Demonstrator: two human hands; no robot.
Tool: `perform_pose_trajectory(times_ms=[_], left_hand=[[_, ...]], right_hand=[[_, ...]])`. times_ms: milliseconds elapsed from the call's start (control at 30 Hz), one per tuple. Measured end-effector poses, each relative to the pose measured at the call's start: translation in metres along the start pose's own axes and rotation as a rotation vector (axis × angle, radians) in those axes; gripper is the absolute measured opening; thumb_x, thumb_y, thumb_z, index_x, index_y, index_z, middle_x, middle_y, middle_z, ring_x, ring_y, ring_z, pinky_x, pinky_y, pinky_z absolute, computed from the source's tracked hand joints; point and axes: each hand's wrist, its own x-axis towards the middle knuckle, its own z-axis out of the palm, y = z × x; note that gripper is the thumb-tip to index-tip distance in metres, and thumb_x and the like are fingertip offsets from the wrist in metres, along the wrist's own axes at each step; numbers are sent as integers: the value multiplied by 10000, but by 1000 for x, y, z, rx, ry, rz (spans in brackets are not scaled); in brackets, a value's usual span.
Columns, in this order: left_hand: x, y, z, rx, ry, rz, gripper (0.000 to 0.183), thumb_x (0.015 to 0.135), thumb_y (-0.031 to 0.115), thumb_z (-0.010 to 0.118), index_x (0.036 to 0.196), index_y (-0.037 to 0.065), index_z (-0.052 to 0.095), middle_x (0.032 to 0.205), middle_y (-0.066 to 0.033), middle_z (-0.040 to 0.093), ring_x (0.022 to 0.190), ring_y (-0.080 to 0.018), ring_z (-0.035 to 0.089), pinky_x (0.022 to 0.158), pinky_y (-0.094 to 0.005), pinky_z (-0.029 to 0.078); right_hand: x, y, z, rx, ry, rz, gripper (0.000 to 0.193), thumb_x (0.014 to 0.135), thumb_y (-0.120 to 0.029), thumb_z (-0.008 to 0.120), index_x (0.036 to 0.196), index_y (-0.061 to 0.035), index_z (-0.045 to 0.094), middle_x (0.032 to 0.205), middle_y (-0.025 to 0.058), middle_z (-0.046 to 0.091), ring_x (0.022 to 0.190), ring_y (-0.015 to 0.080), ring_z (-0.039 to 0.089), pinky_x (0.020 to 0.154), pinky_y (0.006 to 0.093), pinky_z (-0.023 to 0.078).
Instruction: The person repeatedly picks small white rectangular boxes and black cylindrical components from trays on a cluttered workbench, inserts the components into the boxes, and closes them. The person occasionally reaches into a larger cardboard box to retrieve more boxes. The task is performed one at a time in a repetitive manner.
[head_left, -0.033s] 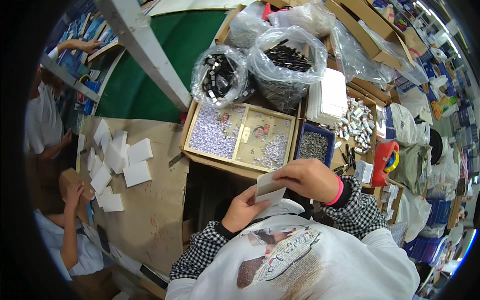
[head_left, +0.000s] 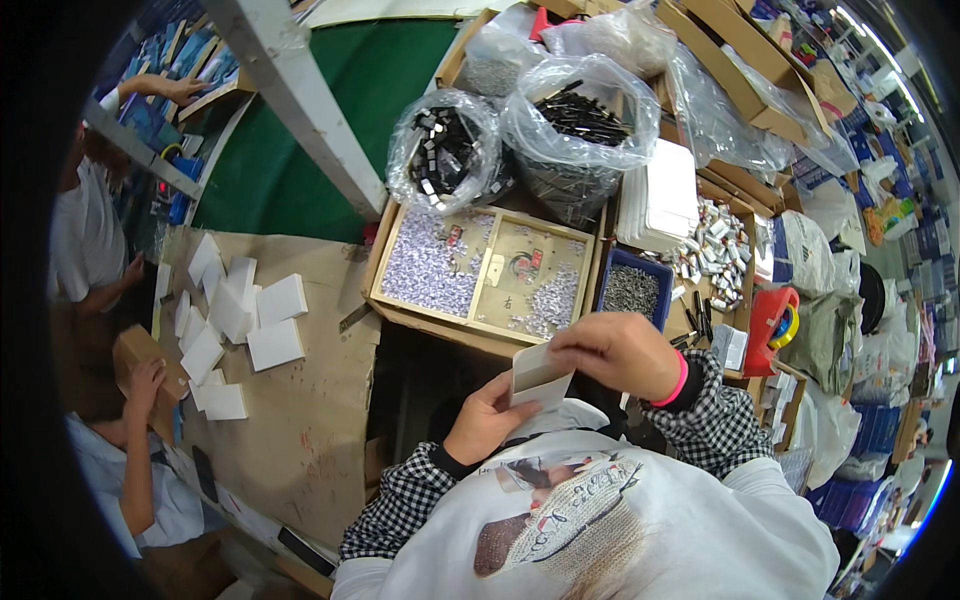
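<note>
In front of my chest, my left hand [head_left: 484,421] grips a small white cardboard box [head_left: 541,394] by its left side and lower edge. The box is tilted, and its greyish inside shows at the top. My right hand [head_left: 628,356], with a pink band at the wrist, has its fingers closed together at the box's upper right edge. Whether they also pinch something small is hidden. Just beyond the hands lies a divided wooden tray [head_left: 478,318] holding many small whitish pieces. Beside it sits a blue bin [head_left: 660,317] of small metal parts.
Behind the tray stand clear bags of black-and-silver parts [head_left: 440,150] and black sticks [head_left: 585,115]. Flat white cards [head_left: 668,190] are stacked right, near a red tape dispenser [head_left: 768,325]. White boxes [head_left: 275,344] lie on cardboard at left, where a co-worker's hand [head_left: 148,383] holds a brown box.
My right hand has risen very slightly at the box's edge. My left hand keeps its hold, and the box stays in nearly the same place.
</note>
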Motion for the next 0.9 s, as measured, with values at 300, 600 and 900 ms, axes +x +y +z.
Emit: perform_pose_trajectory(times_ms=[300, 600, 900], left_hand=[[-25, 1, -39, -112, 398, 119, 386, 814, -17, 626, 1184, 17, 524, 1101, -55, 592, 995, -134, 560, 877, -277, 451], [-53, 6, -65, -144, 543, 140, 391, 820, 12, 635, 1189, 6, 507, 1126, -73, 580, 1018, -151, 550, 902, -292, 431], [-57, 5, -70, -132, 518, 103, 397, 816, -7, 628, 1194, -4, 507, 1135, -69, 580, 1018, -143, 550, 898, -280, 429]], right_hand=[[77, 119, 38, -246, -28, 362, 167, 783, -140, 636, 913, -37, 658, 836, 146, 656, 768, 278, 638, 700, 346, 499], [87, 152, 70, -333, -214, 207, 161, 794, -167, 593, 896, -43, 598, 931, 142, 585, 895, 329, 573, 785, 387, 458], [128, 120, 68, -133, -39, 174, 154, 804, -162, 606, 893, -38, 628, 858, 147, 619, 817, 294, 606, 717, 373, 479]])
